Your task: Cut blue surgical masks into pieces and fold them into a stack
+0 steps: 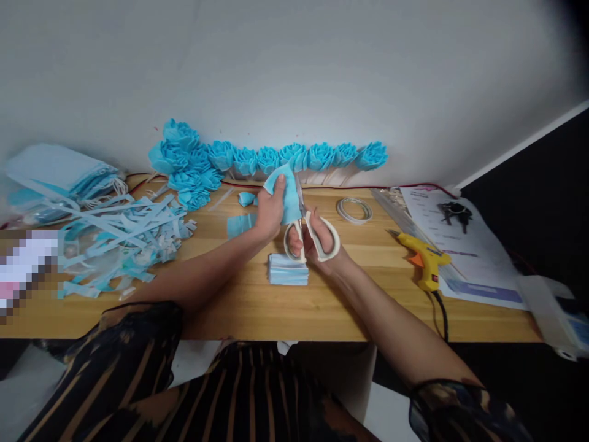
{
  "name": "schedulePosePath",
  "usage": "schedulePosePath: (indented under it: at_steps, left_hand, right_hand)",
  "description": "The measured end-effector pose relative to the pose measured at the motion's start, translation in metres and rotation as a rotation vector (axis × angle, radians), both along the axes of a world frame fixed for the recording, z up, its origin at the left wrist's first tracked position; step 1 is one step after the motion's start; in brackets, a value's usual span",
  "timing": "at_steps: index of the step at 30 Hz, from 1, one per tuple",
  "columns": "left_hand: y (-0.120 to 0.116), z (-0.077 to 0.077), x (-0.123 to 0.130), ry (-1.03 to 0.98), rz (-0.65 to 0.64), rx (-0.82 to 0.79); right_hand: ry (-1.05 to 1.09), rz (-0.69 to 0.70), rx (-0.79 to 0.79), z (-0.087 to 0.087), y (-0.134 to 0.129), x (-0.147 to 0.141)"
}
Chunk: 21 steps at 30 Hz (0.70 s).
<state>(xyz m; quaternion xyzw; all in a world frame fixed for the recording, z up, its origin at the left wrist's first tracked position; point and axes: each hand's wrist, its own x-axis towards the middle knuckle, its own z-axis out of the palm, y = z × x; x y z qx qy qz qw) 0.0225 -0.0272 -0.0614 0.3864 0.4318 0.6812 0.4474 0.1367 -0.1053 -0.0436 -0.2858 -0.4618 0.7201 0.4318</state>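
A blue sheet is being held up above the middle of the worktop, nearer the back edge than the front. It is being pinched by the left hand, with the thumb being pressed on its near face and most fingers being hidden. The scissors are being grasped by the right hand, with the thumb being passed through 1 of the 2 white rings and fingers through the other. The blades are being aligned with the sheet's right side, pointing toward the back edge; any cut line is being left too small to tell.

A clean cut is probably being favoured by tension: if the limp material is being left slack, it is likely being folded between the blades. The line is best being followed by turning the sheet with the left hand, while its thumb and fingertips are being kept clear of the blades.

Below, toward the middle of the front edge, a stack of pale sheets is being overhung by the rings. Toward the left edge, loose strips are being heaped; along the back edge, blue flowers are being lined up.
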Motion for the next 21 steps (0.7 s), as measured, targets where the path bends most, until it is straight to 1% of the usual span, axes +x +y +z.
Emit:
schedulePosePath:
  at_steps: [5, 9, 21]
  left_hand:
    - [0.0016, 0.0015, -0.0007, -0.035, 0.017, 0.009]
    - [0.0024, 0.0029, -0.0009, -0.042, 0.005, 0.020]
    - [0.0006, 0.0064, -0.0008, -0.048, 0.011, -0.015]
  right_hand:
    - [0.041, -0.036, -0.010, -0.0034, 0.0002, -0.0013]
    - [0.089, -0.077, 0.004, -0.0065, -0.0001, -0.0020]
    - [0.073, -0.132, 0.015, -0.0073, -0.0007, -0.0034]
